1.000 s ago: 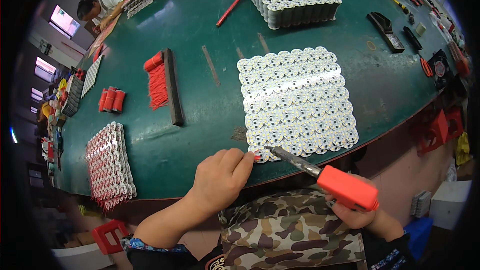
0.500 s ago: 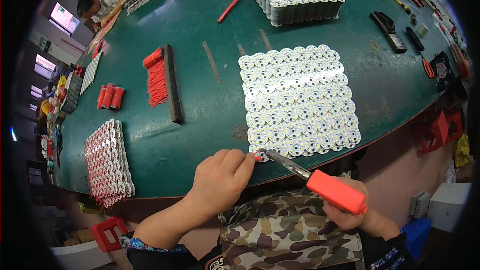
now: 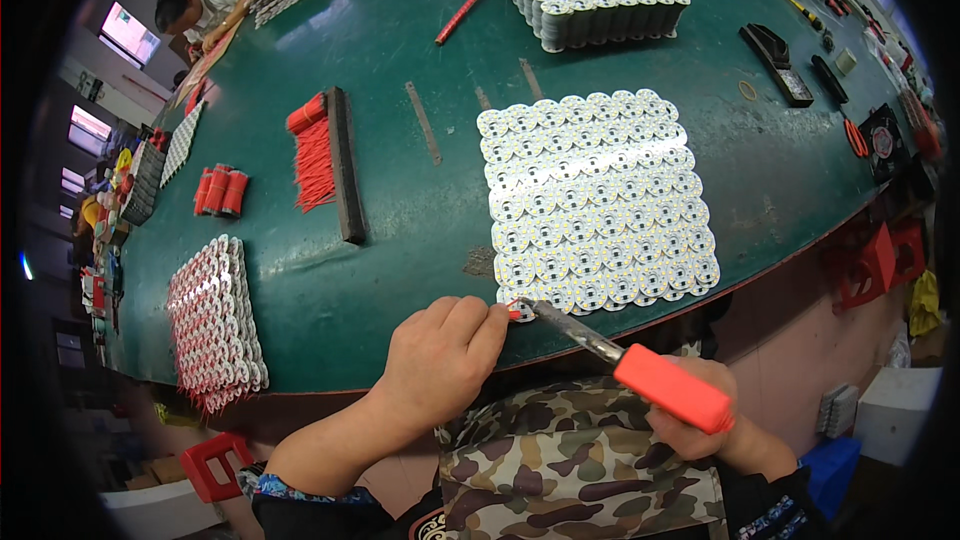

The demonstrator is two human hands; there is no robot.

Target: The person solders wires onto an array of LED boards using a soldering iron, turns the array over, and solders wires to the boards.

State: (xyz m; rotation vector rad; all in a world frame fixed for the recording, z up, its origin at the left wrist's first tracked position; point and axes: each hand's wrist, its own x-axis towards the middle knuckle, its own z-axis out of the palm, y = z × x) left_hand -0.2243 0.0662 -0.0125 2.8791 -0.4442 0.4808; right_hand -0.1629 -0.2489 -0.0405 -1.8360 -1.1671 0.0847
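Note:
A panel of joined round white LED circuit boards [image 3: 600,200] lies flat near the table's front edge. My right hand [image 3: 697,410] is wrapped round the red handle of a soldering iron [image 3: 672,387]. The iron's tip rests at the panel's near left corner disc. There my left hand [image 3: 446,345], closed in a pinch, holds a short red wire [image 3: 514,315] against the board. Most of the wire is hidden by my fingers. The wire end and the iron tip meet or nearly meet; the exact contact is too small to tell.
Loose red wires [image 3: 314,165] lie beside a dark bar [image 3: 346,165] on the green table [image 3: 420,230]. Red wire bundles [image 3: 221,192] and a stack of wired panels [image 3: 215,325] are at left. A tall panel stack [image 3: 600,0] stands far back. A co-worker [image 3: 205,10] sits far left.
Almost nothing differs. The soldering iron and both hands stay at the same corner of the panel, with only a very slight shift.

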